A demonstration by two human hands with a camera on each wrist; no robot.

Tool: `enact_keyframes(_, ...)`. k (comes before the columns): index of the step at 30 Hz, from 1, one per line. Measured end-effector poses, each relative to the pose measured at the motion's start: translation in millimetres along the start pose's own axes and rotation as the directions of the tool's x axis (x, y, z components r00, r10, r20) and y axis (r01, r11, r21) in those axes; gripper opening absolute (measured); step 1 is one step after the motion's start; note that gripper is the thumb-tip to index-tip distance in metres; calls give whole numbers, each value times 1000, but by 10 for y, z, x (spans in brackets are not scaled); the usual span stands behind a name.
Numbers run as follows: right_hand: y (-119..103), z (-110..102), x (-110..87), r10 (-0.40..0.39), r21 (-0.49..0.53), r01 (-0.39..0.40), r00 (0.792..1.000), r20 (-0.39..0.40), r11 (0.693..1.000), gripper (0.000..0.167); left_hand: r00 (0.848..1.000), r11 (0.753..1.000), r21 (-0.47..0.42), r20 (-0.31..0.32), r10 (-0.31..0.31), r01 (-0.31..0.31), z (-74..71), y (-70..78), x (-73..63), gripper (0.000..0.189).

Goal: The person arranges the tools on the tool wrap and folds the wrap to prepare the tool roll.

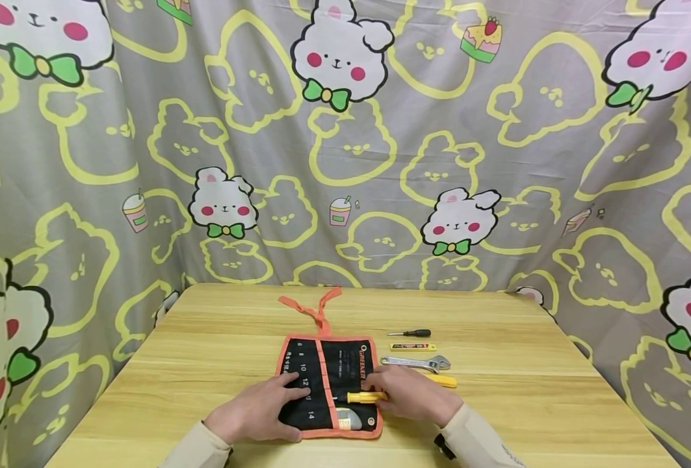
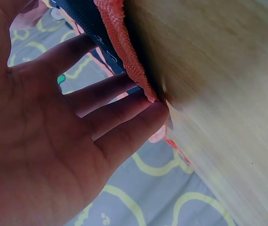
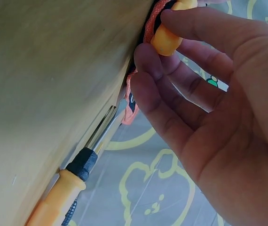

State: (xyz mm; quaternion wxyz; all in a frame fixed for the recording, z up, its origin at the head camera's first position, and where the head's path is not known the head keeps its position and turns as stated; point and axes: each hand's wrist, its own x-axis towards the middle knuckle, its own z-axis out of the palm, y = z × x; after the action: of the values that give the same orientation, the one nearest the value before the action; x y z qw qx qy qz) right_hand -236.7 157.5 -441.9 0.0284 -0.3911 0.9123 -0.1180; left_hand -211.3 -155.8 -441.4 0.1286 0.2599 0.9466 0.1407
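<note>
A black tool pouch with orange edging (image 1: pixel 336 357) lies flat on the table. My left hand (image 1: pixel 259 406) rests on its numbered left side, fingers spread; in the left wrist view the fingers (image 2: pixel 120 127) reach over the orange edge. Between thumb and fingers, my right hand (image 1: pixel 412 393) pinches the yellow handle of a screwdriver (image 1: pixel 364 397) lying across the pouch, its dark front end pointing left to the orange pocket band. Whether the tip is inside a pocket I cannot tell. A grey-and-yellow utility knife (image 1: pixel 348 420) sits just below, one end at that band.
Right of the pouch lie a black-handled screwdriver (image 1: pixel 411 333), a small yellow packet (image 1: pixel 412 347) and an adjustable wrench (image 1: pixel 418 363). Another yellow-handled screwdriver (image 3: pixel 56 197) is partly behind my right hand in the head view. Orange ties (image 1: pixel 316 311) extend beyond the pouch; a patterned curtain (image 1: pixel 345 162) surrounds the table.
</note>
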Motion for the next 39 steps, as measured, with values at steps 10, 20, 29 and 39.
enact_keyframes(10, 7, 11, 28, -34, 24, 34, 999, -10, 999, 18, 1000, 1000, -2, -2, 12, -12, -2, -5, -3, 71)
enact_keyframes(20, 7, 41, 44, -37, 78, 38, 999, -12, 996, 19, 1000, 1000, -8, 0, 8, -8, 0, -18, 0, 71)
enact_keyframes(29, -33, 36, 64, -25, 75, 26, 1000, -16, 997, 23, 1000, 1000, -10, 1, 9, -9, -14, -14, -7, 71)
enact_keyframes(39, -61, 32, 94, 0, 88, -1, 1000, 4, 996, 24, 1000, 1000, -17, 1, 7, -7, -19, -7, -13, 71)
